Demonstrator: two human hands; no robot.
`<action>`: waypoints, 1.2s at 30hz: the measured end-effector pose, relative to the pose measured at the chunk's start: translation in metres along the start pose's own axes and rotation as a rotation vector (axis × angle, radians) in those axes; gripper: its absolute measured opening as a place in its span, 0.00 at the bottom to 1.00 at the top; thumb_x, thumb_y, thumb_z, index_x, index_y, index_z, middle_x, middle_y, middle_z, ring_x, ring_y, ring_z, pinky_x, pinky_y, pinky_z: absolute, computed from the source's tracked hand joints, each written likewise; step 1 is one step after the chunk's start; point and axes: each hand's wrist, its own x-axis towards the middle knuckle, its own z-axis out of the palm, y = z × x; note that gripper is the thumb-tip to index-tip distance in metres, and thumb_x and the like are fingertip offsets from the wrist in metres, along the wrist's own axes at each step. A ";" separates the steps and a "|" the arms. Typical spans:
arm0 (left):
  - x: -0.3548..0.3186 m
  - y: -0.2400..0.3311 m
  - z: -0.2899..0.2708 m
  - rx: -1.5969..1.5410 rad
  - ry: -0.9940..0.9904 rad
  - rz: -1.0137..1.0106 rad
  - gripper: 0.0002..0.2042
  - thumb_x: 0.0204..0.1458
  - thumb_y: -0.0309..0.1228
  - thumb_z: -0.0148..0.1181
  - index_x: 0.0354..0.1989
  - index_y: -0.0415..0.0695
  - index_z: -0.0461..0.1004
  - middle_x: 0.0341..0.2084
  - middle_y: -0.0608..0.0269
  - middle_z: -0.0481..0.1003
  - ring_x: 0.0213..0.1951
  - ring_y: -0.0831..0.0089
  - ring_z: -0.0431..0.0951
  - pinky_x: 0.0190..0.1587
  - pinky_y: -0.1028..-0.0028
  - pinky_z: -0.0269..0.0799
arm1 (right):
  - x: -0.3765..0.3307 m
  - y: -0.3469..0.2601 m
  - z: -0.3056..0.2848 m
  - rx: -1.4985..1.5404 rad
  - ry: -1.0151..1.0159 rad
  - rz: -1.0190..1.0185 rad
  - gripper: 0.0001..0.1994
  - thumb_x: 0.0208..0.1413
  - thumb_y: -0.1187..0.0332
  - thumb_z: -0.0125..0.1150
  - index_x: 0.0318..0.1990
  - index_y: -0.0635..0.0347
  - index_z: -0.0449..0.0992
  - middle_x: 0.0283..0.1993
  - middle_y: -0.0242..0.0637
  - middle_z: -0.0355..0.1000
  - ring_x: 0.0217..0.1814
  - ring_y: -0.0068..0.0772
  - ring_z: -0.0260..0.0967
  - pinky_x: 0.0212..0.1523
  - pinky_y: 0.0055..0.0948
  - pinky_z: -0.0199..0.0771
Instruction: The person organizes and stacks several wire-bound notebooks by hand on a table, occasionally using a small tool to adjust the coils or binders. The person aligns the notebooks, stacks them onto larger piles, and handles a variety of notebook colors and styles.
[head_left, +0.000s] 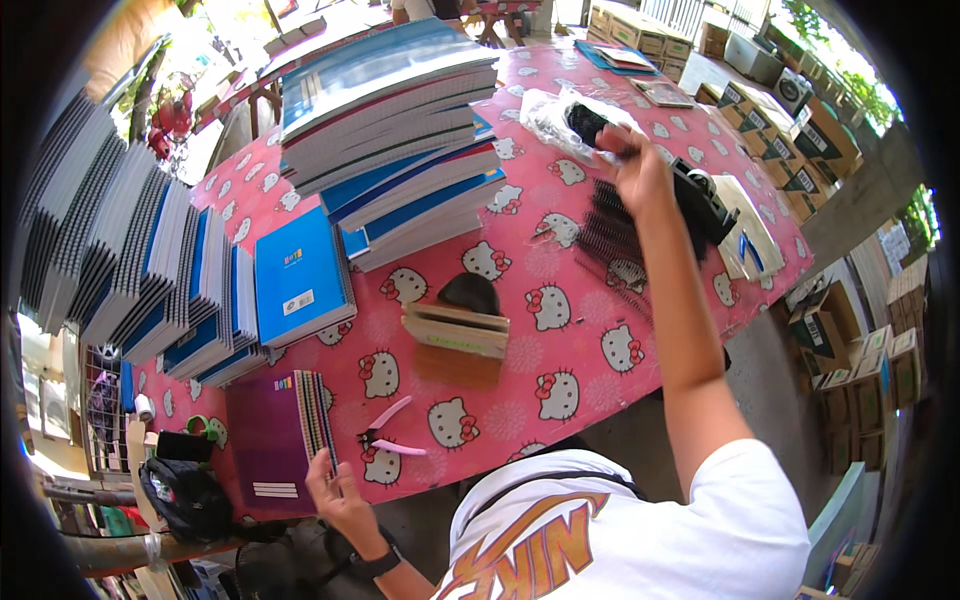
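My left hand (350, 508) is beside the lower right corner of a stack of purple spiral notebooks (268, 430), its fingers apart and slightly bent. With my arm stretched across the table, my right hand (640, 172) is at a clear plastic bag (550, 118) holding a black bundle (584, 122). Its fingers look extended, and I see nothing gripped in them. Below that wrist lie several black spiral binding coils (610, 225), next to a black device (700, 205). Pink-handled pliers (385, 437) rest right of the purple notebooks. A wooden block-like holder (455, 330) with a dark rounded top stands mid-table.
Tall stacks of blue notebooks (400, 110) and spiral-bound notebooks (110, 220) fill the left and far side. A smaller blue notebook pile (300, 275) sits between. Blue pens (748, 250) lie on a folder at right. Cardboard boxes (775, 135) stand beyond; a black bag (185, 500) is at lower left.
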 end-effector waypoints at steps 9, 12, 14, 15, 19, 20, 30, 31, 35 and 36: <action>-0.031 -0.081 -0.017 -0.302 0.590 -0.622 0.34 0.52 0.57 0.45 0.63 0.51 0.53 0.62 0.59 0.51 0.63 0.58 0.49 0.57 0.42 0.44 | 0.053 -0.014 -0.070 -0.226 -0.219 -0.019 0.19 0.54 0.59 0.54 0.49 0.61 0.68 0.47 0.43 0.70 0.48 0.35 0.68 0.48 0.36 0.66; -0.023 -0.081 -0.021 -0.724 0.571 -0.814 0.36 0.48 0.61 0.47 0.61 0.49 0.56 0.55 0.58 0.59 0.54 0.61 0.58 0.60 0.59 0.44 | -0.057 0.040 -0.020 -0.465 -0.832 0.330 0.13 0.50 0.66 0.55 0.39 0.66 0.75 0.38 0.40 0.74 0.40 0.29 0.71 0.42 0.26 0.70; -0.021 -0.110 -0.042 -0.772 0.465 -0.798 0.37 0.49 0.62 0.44 0.61 0.47 0.55 0.57 0.57 0.59 0.55 0.60 0.59 0.61 0.57 0.43 | -0.122 0.088 0.024 -0.549 -1.334 0.743 0.17 0.47 0.68 0.61 0.45 0.67 0.73 0.39 0.39 0.74 0.44 0.29 0.70 0.46 0.28 0.69; -0.024 -0.124 -0.051 -0.834 0.342 -0.775 0.38 0.50 0.63 0.41 0.62 0.45 0.54 0.59 0.57 0.59 0.56 0.59 0.61 0.61 0.56 0.41 | -0.160 0.119 0.034 -0.618 -1.553 0.630 0.18 0.47 0.62 0.63 0.44 0.64 0.74 0.41 0.42 0.73 0.46 0.33 0.70 0.48 0.30 0.69; -0.004 -0.085 -0.031 -0.779 0.418 -0.630 0.31 0.58 0.53 0.37 0.59 0.37 0.54 0.57 0.55 0.60 0.58 0.57 0.61 0.59 0.54 0.53 | -0.250 0.199 0.046 -0.947 -1.699 0.178 0.26 0.43 0.59 0.66 0.51 0.56 0.69 0.51 0.47 0.66 0.55 0.47 0.62 0.55 0.40 0.62; 0.001 -0.090 -0.034 -0.946 0.361 -0.645 0.29 0.59 0.50 0.40 0.60 0.39 0.53 0.59 0.56 0.58 0.60 0.55 0.59 0.58 0.51 0.55 | -0.265 0.213 0.044 -1.058 -1.468 -0.210 0.30 0.42 0.58 0.67 0.54 0.53 0.66 0.54 0.48 0.63 0.58 0.52 0.58 0.57 0.45 0.58; 0.004 -0.112 -0.080 0.193 0.451 -0.215 0.27 0.50 0.42 0.60 0.55 0.41 0.63 0.53 0.52 0.62 0.57 0.59 0.58 0.58 0.61 0.52 | -0.293 0.249 0.063 -1.509 -1.672 -0.251 0.42 0.35 0.56 0.67 0.61 0.57 0.56 0.58 0.48 0.56 0.61 0.49 0.51 0.57 0.49 0.52; 0.012 -0.106 -0.077 0.742 0.459 -0.089 0.28 0.49 0.40 0.62 0.55 0.40 0.62 0.55 0.47 0.59 0.59 0.57 0.55 0.59 0.63 0.52 | -0.293 0.253 0.062 -1.510 -1.681 -0.226 0.42 0.35 0.56 0.67 0.61 0.57 0.56 0.58 0.48 0.56 0.61 0.49 0.51 0.57 0.49 0.52; 0.061 -0.076 -0.071 0.511 -0.097 0.033 0.14 0.33 0.36 0.71 0.23 0.42 0.74 0.26 0.60 0.69 0.34 0.64 0.70 0.38 0.67 0.66 | -0.304 0.256 0.072 -1.425 -1.534 -0.186 0.25 0.43 0.62 0.56 0.50 0.63 0.66 0.43 0.48 0.62 0.49 0.47 0.58 0.51 0.41 0.59; 0.069 -0.072 -0.067 0.527 -0.218 -0.076 0.15 0.31 0.35 0.72 0.20 0.41 0.71 0.22 0.61 0.68 0.29 0.65 0.69 0.34 0.68 0.66 | -0.306 0.255 0.076 -1.353 -1.605 0.066 0.24 0.45 0.63 0.55 0.50 0.63 0.66 0.44 0.49 0.62 0.49 0.47 0.58 0.51 0.40 0.60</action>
